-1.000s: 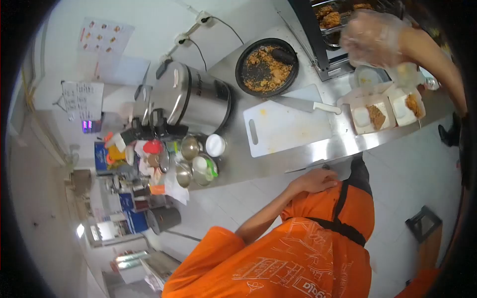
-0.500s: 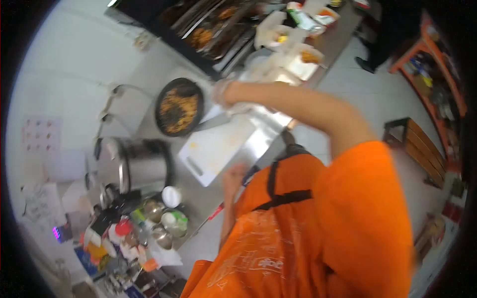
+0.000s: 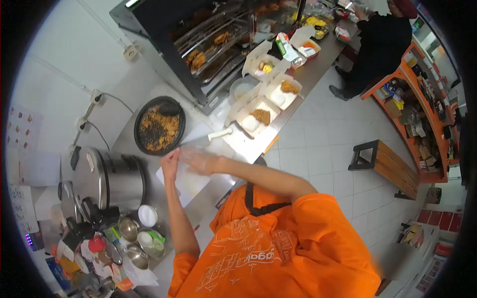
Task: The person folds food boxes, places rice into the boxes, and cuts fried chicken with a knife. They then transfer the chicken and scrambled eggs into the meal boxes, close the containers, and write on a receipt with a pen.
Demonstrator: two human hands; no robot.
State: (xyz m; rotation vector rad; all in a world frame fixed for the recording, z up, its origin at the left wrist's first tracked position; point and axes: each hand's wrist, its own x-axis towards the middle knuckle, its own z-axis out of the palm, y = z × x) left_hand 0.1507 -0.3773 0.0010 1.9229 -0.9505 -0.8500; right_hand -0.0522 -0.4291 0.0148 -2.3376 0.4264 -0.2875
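My left hand (image 3: 170,163) is bare and closed above the white cutting board (image 3: 188,187); what its fingers pinch is too small to tell. Right beside it, my right hand (image 3: 201,162) wears a clear plastic glove, its fingers stretched toward my left hand. A knife (image 3: 220,134) with a white handle lies by the board, its blade mostly hidden. Beyond my hands sits a round black pan (image 3: 159,125) of brown crumbly food with a dark tool in it. Open boxes hold fried pieces and white portions, one box (image 3: 254,116) near the knife handle.
A display warmer (image 3: 196,30) with fried pieces stands at the back. To the left are a large steel cooker (image 3: 107,179) and several bowls. A person (image 3: 380,49) in black stands at the upper right, near an orange shelf and a wooden bench (image 3: 395,169).
My gloved right hand has come from the warmer back over the board. My left hand has risen from my side to meet it. The view has turned toward the right side of the room.
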